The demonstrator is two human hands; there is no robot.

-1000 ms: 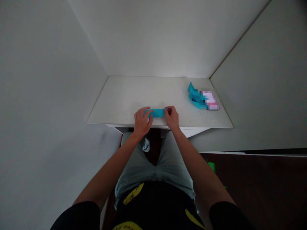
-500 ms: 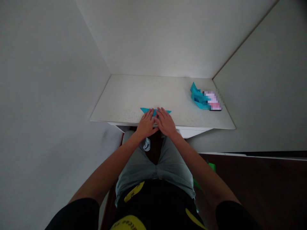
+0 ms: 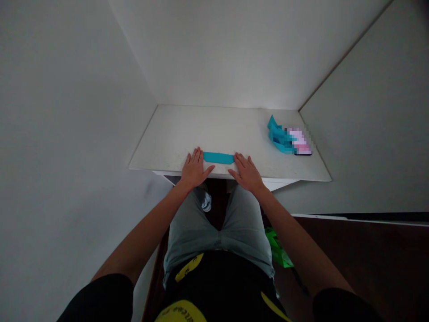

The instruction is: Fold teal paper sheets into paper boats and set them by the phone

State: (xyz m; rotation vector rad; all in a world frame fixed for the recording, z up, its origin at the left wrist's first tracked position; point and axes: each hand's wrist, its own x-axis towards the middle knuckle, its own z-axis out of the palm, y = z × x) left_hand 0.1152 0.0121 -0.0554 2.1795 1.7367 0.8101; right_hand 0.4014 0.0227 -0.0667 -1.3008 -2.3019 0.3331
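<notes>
A flat, folded strip of teal paper [image 3: 218,158] lies near the front edge of the white table [image 3: 214,129]. My left hand [image 3: 195,169] rests palm down just left of the strip, its fingers spread and nearly touching the strip's left end. My right hand [image 3: 246,172] lies flat at the right end, also open, with its fingertips close to the paper. Neither hand holds anything. Farther right on the table, a crumpled teal piece [image 3: 278,136] lies against a pink-and-white item [image 3: 299,142] too blurred to name.
White walls rise behind and on both sides of the table. My knees in pale denim shorts sit below its front edge. A bright green bag [image 3: 278,248] lies on the dark floor beside my right leg.
The pointed teal shape between my hands is now a flat, narrow strip. My hands have moved apart to its two ends, and the view has shifted slightly.
</notes>
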